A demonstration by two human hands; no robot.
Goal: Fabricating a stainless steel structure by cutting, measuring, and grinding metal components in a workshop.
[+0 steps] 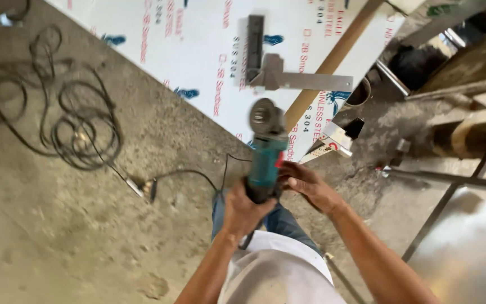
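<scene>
A teal angle grinder with a black rear grip and a grey round disc guard is being held disc-end away from the body. The left hand is being wrapped around the rear grip, fingers pressed closed on it. The right hand is being laid against the body's side, fingers curled. Beyond the fingers, metal angle pieces are lying on a film-covered steel sheet; a black cable is coiled on the concrete floor.
</scene>
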